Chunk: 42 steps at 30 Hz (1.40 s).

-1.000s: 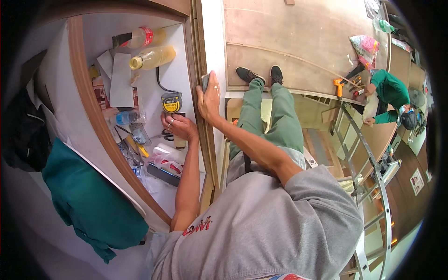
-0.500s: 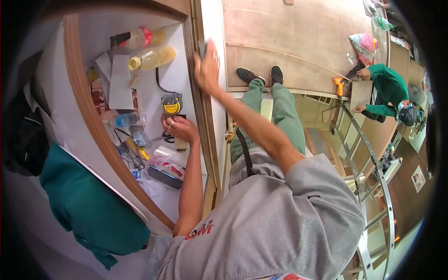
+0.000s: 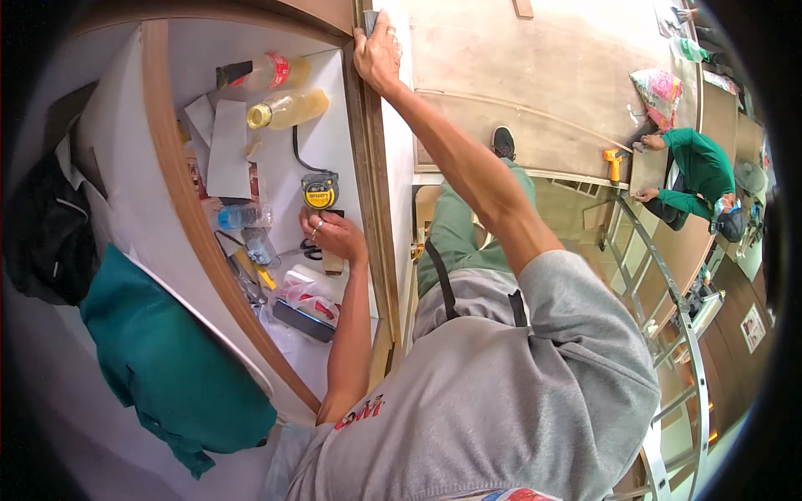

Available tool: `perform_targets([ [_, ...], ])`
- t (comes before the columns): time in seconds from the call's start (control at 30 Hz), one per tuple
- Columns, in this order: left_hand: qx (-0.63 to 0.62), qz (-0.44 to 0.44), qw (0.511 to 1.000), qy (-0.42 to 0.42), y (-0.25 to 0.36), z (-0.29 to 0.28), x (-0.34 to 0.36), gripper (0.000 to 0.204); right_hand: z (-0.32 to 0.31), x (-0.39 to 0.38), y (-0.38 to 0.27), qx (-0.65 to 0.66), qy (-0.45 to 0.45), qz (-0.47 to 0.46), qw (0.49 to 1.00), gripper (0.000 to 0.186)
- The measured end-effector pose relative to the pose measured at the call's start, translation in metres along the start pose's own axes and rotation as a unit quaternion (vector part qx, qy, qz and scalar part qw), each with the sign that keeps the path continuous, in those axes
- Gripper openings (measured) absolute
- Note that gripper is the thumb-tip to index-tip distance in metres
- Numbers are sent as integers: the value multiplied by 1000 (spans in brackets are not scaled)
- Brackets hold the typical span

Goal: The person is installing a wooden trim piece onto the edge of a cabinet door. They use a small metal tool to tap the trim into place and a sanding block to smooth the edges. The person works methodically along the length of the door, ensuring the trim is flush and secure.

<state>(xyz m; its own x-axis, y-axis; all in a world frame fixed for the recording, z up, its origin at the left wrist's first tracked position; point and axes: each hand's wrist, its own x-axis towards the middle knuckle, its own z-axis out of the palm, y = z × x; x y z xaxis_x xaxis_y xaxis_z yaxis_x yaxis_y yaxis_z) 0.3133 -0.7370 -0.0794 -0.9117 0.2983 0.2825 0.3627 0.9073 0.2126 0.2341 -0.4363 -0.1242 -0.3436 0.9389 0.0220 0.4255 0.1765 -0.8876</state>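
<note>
One yellowish bottle (image 3: 292, 108) lies beyond the fingers of the left hand (image 3: 336, 237); just past their tips sits a tape measure (image 3: 319, 192), probably stiff, smooth and best held around its sides. These fingers curl; whether they grip is hidden. Farther right, at the wooden frame (image 3: 362, 142), a grey block (image 3: 370, 20) is gripped in the right hand's (image 3: 378, 57) fingers, likely light and firm, best pinched by opposite sides.
</note>
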Motion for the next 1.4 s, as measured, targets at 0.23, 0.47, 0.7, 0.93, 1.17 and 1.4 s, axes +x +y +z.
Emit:
perform_targets([
  [0.23, 17, -2, 1000, 4, -11, -8, -7, 17, -11, -80, -7, 11, -89, 86, 992, 68],
  [0.47, 16, 4, 1000, 0, -4, -8, -3, 16, -3, 23, -10, 41, -92, 46, 994, 65],
  [0.7, 23, 2, 1000, 19, -6, -8, -5, 14, 8, 20, 20, 97, -119, 76, 985, 68],
  [0.93, 66, 7, 998, 22, -22, -9, -4, 22, -28, 82, 27, 218, -158, 26, 963, 54],
  [1.17, 8, -124, 990, -62, 22, -62, 4, 25, -16, 89, -49, 243, -217, 10, 945, 52],
  [1.4, -7, -150, 982, -113, 37, -85, 9, 28, -7, 104, -27, 179, -166, 31, 969, 43],
])
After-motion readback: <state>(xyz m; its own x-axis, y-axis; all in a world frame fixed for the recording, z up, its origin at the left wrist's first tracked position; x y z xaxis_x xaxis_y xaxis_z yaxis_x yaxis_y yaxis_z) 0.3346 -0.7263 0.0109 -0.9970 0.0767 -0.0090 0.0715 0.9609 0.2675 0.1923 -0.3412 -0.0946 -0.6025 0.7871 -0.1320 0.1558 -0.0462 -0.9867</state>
